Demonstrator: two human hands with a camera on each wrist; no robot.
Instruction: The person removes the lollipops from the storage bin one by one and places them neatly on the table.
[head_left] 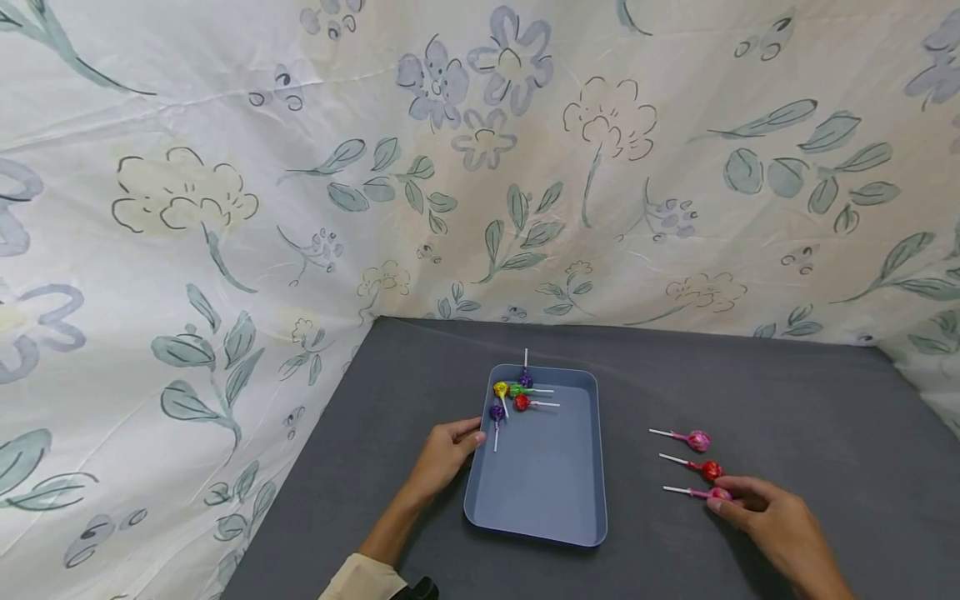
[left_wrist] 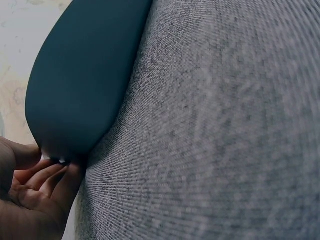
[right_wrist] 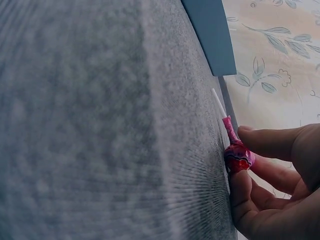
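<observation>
My left hand (head_left: 444, 455) grips the left rim of a blue-grey tray (head_left: 536, 492); in the left wrist view, thumb and fingers meet at the edge of the tray (left_wrist: 85, 75). Several wrapped lollipops lie toward the tray's far end: two purple ones, a yellow one (head_left: 501, 389), a green one (head_left: 517, 390) and a red one (head_left: 521, 403). On the right, my right hand (head_left: 776, 521) pinches the head of a pink lollipop (head_left: 718, 494), its white stick pointing left. The right wrist view shows this lollipop (right_wrist: 238, 156) between thumb and finger, close to the cloth.
Just beyond the right hand, a red lollipop (head_left: 711, 471) and another pink lollipop (head_left: 698, 441) lie on the dark grey tablecloth (head_left: 637, 350), sticks toward the tray. A flower-patterned curtain (head_left: 525, 200) hangs behind the table and along its left side.
</observation>
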